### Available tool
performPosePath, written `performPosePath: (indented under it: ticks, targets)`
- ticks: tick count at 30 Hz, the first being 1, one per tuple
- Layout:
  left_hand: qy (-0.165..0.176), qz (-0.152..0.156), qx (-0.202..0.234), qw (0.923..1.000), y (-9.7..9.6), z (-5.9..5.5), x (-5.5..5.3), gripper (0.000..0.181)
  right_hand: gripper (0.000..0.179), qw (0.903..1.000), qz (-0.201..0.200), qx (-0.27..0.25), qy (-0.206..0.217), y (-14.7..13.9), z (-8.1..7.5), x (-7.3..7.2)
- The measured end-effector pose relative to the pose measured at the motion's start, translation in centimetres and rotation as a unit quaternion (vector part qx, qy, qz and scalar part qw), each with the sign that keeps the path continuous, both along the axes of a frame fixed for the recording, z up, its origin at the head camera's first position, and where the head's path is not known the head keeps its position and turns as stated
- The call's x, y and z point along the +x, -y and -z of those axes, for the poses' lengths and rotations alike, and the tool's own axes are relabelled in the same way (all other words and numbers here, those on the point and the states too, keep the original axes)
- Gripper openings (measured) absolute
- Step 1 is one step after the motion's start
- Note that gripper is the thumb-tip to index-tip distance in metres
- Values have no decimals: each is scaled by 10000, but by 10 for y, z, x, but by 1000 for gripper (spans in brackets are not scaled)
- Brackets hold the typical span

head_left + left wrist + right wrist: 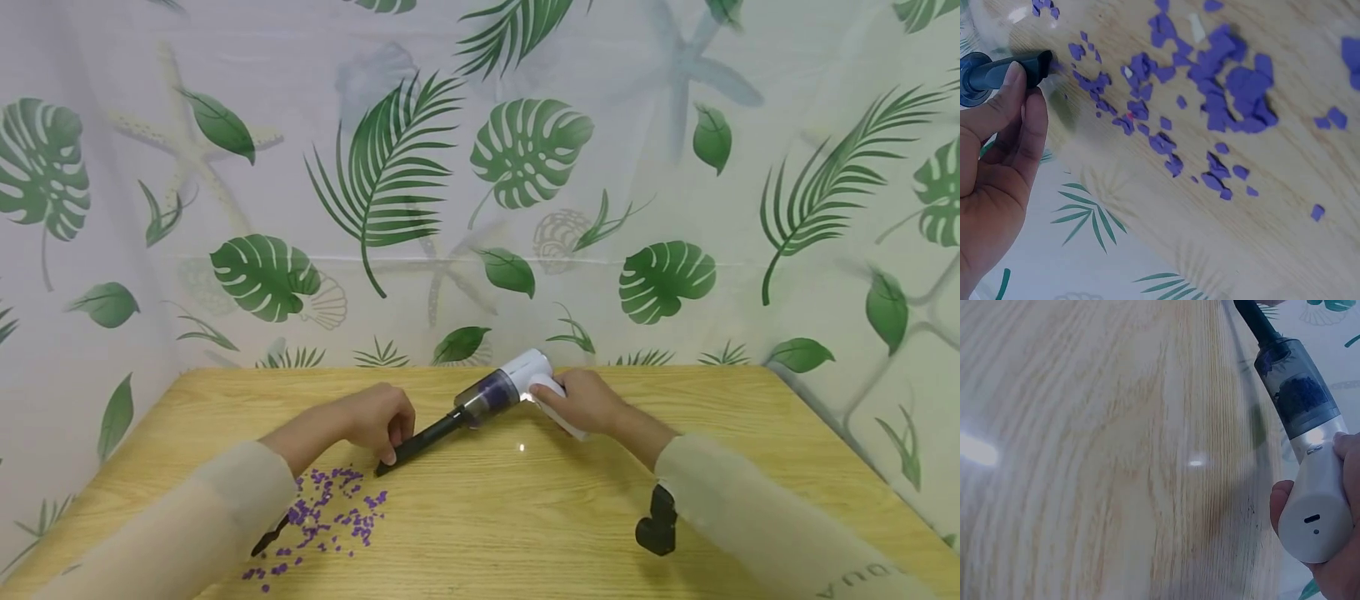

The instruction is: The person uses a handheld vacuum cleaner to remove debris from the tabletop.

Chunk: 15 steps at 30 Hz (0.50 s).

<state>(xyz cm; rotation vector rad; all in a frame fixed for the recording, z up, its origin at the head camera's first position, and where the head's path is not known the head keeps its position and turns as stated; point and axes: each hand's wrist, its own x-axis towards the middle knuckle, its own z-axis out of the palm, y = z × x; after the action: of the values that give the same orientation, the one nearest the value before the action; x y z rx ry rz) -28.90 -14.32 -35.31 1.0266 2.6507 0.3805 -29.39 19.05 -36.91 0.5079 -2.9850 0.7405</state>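
Observation:
A white handheld vacuum cleaner [527,371] with a clear dust cup [1300,390] slants across the back of the table. Purple bits show inside the cup in the right wrist view. My right hand [588,402] grips the white handle. With thumb and fingers, my left hand [378,419] pinches the black nozzle [1007,72] close to its tip. That tip points down-left, toward scattered purple scraps [1235,94] on the wooden table [510,517]. In the head view the left forearm hides part of the scraps.
A few pale bits lie among the purple scraps. Under the right sleeve shows a black object [657,523], and a thin black piece [268,537] shows beside the left sleeve. A leaf-patterned curtain [585,292] hangs right behind the table's back edge.

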Motion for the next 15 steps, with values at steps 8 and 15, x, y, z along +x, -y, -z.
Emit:
performPosePath:
  ticks: [8,15]
  targets:
    - [-200,-174,-25,9996,8,1,-9,24,47,9993,273,-91,241,11,-2,3]
    - [-37,39,56,10000,4,-1,-5,24,45,9989,125,-293,330,5,-6,2]
